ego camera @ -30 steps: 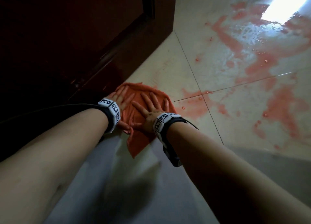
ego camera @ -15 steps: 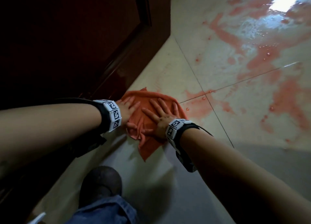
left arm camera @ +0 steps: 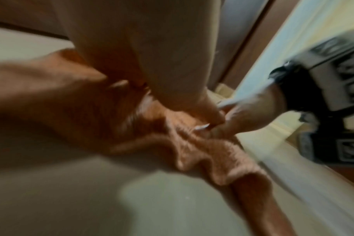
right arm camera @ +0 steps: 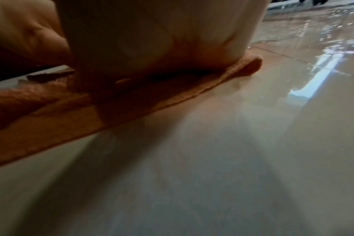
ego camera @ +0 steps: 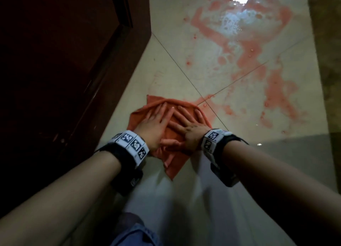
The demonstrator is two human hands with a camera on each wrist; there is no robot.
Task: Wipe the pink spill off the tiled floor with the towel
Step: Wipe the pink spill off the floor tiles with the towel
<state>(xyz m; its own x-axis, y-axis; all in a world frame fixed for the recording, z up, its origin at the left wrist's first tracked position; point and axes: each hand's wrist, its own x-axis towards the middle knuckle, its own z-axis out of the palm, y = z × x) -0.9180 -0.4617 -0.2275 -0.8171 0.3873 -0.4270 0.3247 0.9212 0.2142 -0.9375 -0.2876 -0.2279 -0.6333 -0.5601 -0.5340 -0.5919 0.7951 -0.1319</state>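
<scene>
Pushed forward to the spill's (ego camera: 245, 61) edge, the towel (ego camera: 171, 135) lies under both flat hands (left (ego camera: 155, 127), right (ego camera: 190, 129)).

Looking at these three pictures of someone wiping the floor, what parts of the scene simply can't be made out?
- Floor under the towel: head view, covered by cloth and both hands, so any pink beneath is hidden.
- Far end of the pink spill: head view, washed out by glare and cut off by the top edge.
- Left hand: left wrist view, motion-blurred.
- Right hand: right wrist view, its fingers are hidden behind the palm.
</scene>
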